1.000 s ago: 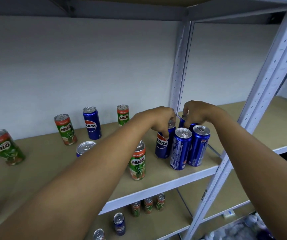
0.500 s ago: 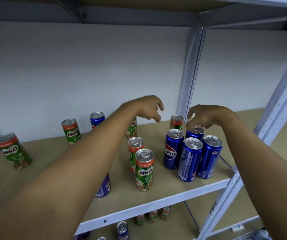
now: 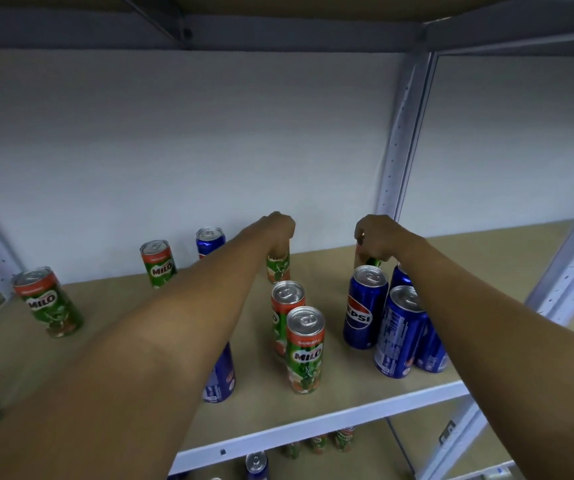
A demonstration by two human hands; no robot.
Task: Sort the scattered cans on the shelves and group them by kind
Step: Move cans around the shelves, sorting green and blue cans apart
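Head view shows both hands reaching to the back of the shelf [image 3: 348, 407], the left hand [image 3: 277, 230] with fingers curled over the top of a Milo can [image 3: 278, 268] and the right hand [image 3: 375, 239] clamped on another Milo can [image 3: 365, 259] standing just behind the Pepsi cluster [image 3: 386, 327]. Gripping from above probably lets each can lift clear of its neighbours. Likely both are headed for the two Milo cans [image 3: 299, 337] at mid-shelf, while other cans remain scattered to the left.
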